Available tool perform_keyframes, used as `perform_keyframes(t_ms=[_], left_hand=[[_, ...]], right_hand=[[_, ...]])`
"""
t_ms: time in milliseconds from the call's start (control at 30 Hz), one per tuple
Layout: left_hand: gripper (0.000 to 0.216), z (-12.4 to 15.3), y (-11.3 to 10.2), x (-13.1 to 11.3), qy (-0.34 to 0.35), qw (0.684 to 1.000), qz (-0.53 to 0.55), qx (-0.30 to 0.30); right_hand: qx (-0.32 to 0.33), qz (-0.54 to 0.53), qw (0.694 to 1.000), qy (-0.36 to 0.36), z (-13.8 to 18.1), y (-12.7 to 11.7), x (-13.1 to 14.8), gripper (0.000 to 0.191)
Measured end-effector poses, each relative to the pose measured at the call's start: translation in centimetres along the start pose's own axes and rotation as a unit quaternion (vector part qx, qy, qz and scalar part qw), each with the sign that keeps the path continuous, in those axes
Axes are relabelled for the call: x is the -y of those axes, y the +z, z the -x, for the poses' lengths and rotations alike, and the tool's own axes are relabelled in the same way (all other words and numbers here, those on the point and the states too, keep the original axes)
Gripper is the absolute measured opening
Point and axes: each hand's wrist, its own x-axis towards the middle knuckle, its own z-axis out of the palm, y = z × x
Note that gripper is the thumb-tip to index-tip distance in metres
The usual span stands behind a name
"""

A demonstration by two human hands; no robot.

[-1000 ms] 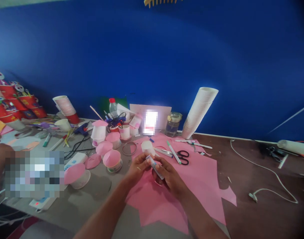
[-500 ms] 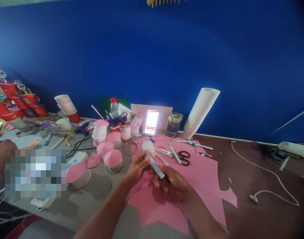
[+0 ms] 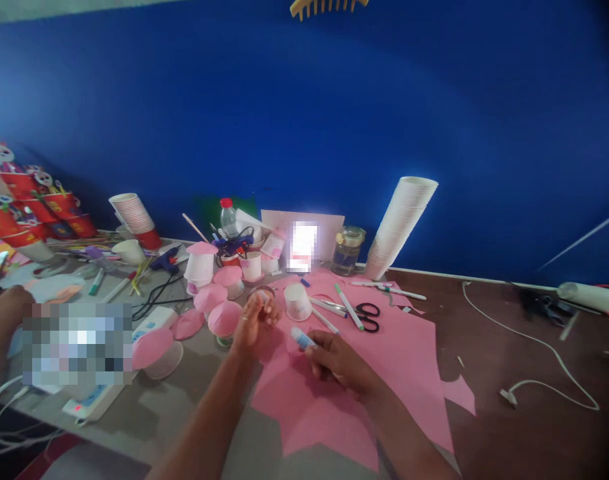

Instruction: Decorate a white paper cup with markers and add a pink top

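In my right hand (image 3: 329, 363) is a small white-and-blue glue stick (image 3: 303, 339), its pale end pointing up and left over the pink paper. My left hand (image 3: 254, 323) is apart from it on the left, fingers curled around a small translucent cap (image 3: 263, 296) that is partly hidden. Just behind the left hand, its fingers partly cover a round ring on the table. A white paper cup (image 3: 298, 302) stands on the pink paper (image 3: 399, 373) beyond the glue stick. Several paper cups topped with pink paper (image 3: 225, 319) stand close to the left hand.
Black-handled scissors (image 3: 368, 317) and several markers (image 3: 349, 307) lie on the paper. Behind are a lit phone (image 3: 302, 247), a glass jar (image 3: 348, 250) and a tall leaning cup stack (image 3: 402, 227). A power strip (image 3: 99, 397) with cables lies left, near another person's hand (image 3: 7, 310).
My hands have moved apart. The left has drawn away leftward from the glue stick with the cap, while the right still holds the stick, which now shows a shorter pale end.
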Motion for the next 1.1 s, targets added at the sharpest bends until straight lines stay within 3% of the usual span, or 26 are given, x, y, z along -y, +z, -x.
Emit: perform_keyframes(t_ms=[233,467,567,700,800,967,1033,1100], left_hand=[[0.028,0.1,0.2,-0.3,-0.019,1.000,-0.015,-0.008],[0.018,0.3,0.0,1.3,-0.043,0.981,-0.179,0.054],[0.016,0.8,0.0,1.2,-0.047,0.936,-0.322,0.130],[0.016,1.9,0.7,1.5,-0.014,0.813,-0.526,0.249],[0.017,2.6,1.4,2.6,0.035,0.762,-0.586,0.273],[0.022,3.3,1.8,4.0,0.092,0.739,-0.592,0.306],[0.025,3.3,1.8,4.0,0.093,0.755,-0.571,0.309],[0.025,3.2,1.6,3.8,0.087,0.796,-0.535,0.271]], right_hand=[[-0.075,-0.163,0.975,-0.131,0.4,-1.2,0.7,0.047],[-0.199,-0.135,0.945,-0.221,0.3,-1.0,0.8,0.063],[-0.194,-0.170,0.934,-0.245,0.2,-1.4,0.8,0.060],[-0.198,-0.232,0.921,-0.244,0.2,-2.1,1.1,0.053],[-0.196,-0.266,0.915,-0.234,0.1,-2.4,1.2,0.051],[-0.205,-0.298,0.902,-0.235,-0.1,-2.6,1.1,0.045],[-0.201,-0.298,0.901,-0.242,-0.1,-2.6,1.1,0.045],[-0.186,-0.291,0.906,-0.245,0.1,-2.6,1.2,0.047]])
